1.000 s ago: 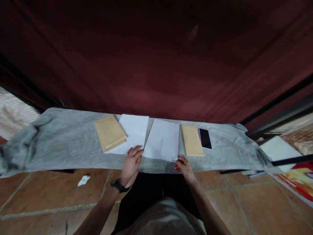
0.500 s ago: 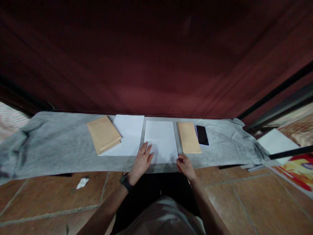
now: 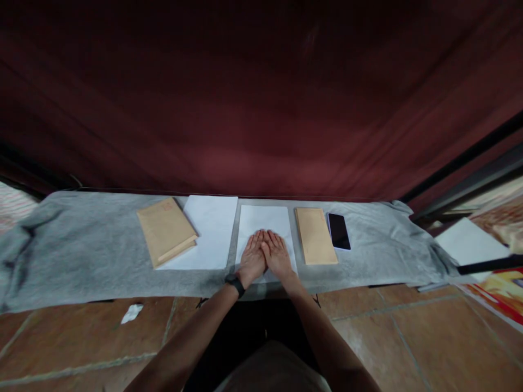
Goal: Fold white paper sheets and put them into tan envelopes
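A white sheet of paper [image 3: 263, 216] lies on the grey cloth in front of me. My left hand [image 3: 252, 260] rests flat on it with the fingers stretched out, a dark watch on the wrist. Beside it, touching at the thumbs and fingers, my right hand [image 3: 280, 257] also lies flat on the sheet. The two hands cover the lower middle of the paper. Left of the sheet is a stack of white paper [image 3: 214, 234], partly covered by brown envelopes [image 3: 166, 228]. To the right lies a stack of narrower brown envelopes [image 3: 316, 237].
A phone [image 3: 339, 231] with a dark screen lies right of the narrow envelopes. Grey cloth [image 3: 93, 245] covers the long, narrow surface. A dark red panel [image 3: 261, 120] rises behind it. A crumpled white scrap [image 3: 132, 313] is on the tiled floor.
My right hand has left the sheet's lower right corner and opened flat on its middle. My left hand has slid right to meet it. The view has shifted slightly.
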`<state>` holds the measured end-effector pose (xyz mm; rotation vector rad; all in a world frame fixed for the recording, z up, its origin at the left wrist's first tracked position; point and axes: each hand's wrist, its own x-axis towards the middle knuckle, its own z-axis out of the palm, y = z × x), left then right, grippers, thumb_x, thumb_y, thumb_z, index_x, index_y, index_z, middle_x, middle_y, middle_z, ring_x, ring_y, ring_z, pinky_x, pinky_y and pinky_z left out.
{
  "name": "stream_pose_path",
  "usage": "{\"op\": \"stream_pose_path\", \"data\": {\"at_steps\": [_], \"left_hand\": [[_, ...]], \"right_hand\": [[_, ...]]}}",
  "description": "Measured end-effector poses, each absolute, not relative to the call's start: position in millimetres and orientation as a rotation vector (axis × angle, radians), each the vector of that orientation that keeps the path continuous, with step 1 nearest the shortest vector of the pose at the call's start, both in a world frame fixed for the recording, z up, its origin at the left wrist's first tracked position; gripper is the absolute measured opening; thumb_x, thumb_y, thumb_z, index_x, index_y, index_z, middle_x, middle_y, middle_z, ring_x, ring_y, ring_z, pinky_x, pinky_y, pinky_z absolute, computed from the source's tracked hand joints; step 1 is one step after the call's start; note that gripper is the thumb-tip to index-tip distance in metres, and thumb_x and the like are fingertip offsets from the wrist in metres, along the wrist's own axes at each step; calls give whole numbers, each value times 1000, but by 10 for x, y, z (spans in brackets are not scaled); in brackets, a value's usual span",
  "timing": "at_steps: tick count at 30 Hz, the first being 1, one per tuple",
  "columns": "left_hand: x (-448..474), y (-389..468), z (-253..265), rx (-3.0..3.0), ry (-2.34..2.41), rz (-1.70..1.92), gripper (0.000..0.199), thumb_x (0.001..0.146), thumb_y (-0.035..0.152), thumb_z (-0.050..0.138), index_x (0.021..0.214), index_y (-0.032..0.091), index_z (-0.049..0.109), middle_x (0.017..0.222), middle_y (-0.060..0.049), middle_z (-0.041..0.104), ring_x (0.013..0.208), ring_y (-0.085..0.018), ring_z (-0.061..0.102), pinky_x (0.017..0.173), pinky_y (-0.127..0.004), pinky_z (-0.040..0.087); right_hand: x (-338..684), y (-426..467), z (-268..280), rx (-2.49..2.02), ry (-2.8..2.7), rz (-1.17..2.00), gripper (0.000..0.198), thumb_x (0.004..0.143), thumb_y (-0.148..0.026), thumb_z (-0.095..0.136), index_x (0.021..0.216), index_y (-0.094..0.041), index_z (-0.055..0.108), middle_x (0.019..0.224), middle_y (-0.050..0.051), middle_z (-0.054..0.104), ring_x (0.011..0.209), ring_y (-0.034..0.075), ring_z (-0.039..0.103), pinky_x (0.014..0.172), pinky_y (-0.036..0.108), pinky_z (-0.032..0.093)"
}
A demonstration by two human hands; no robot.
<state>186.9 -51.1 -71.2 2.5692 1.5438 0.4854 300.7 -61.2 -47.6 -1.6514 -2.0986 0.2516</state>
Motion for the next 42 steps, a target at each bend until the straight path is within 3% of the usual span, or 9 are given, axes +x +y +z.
{"op": "stream_pose_path", "data": {"at_steps": [10,19,26,35,42], "left_hand": [[1564,-496,-684,2352,1812,598,64,98,32,35,155,4,27,162,-19,28,152,-29,20,124,-49,22],[1515,-570,-695,2257,1930,691,64,98,32,37,155,5,28,160,-21,32,152,-32,22,122,-55,24],[1894,-686,-592,2479,1582,560,55,99,26,33,153,14,37,160,-11,36,152,-24,24,124,-46,24],[1750,-433,-681,2347,1808,541,57,99,29,31,151,5,37,160,-19,34,151,-28,26,123,-47,23],[2010,114,-636,2548,1619,413,53,99,28,34,150,20,43,160,-8,38,151,-26,27,124,-52,17]], "right_hand": [[3250,-701,-753,-1803,-2040,-2,60,105,-42,36,155,-9,33,158,20,35,147,30,34,118,51,30],[3345,-856,-787,-1863,-1976,-34,65,104,-42,36,155,-3,28,159,24,32,147,32,33,118,52,31],[3336,-856,-776,-1865,-1973,-37,61,105,-38,33,154,-2,30,159,24,32,147,32,33,118,52,31],[3319,-846,-816,-1845,-1944,-77,59,104,-34,31,154,-3,31,157,24,35,146,31,34,117,52,33],[3302,-851,-829,-1812,-1920,-136,58,104,-34,34,153,-3,33,155,24,39,146,32,35,116,51,34]]}}
